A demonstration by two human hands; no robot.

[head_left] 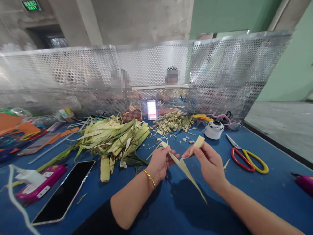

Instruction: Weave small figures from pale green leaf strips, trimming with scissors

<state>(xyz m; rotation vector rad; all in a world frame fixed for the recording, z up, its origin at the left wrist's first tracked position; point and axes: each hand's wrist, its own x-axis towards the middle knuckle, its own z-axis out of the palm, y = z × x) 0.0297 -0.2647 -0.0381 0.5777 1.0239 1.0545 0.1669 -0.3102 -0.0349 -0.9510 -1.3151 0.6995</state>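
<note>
My left hand (159, 163) pinches a pale, pointed strip of corn husk (187, 173) between thumb and fingers. The strip's tapered end hangs down to the right over the table. A folded piece of husk (197, 144) is gripped in my right hand (210, 163), just right of the left one. The two pieces come close together between my hands; whether they are joined I cannot tell. Left of my hands lies a heap of green and pale corn husks (117, 137). Behind them is a pile of small husk scraps (171, 122).
Red-and-yellow-handled scissors (249, 160) lie open at right, near a white tape roll (214, 130). A phone (66, 191) and a purple power strip (40, 186) with a white plug occupy the left. A perforated metal screen (156, 62) stands at the back, people behind it.
</note>
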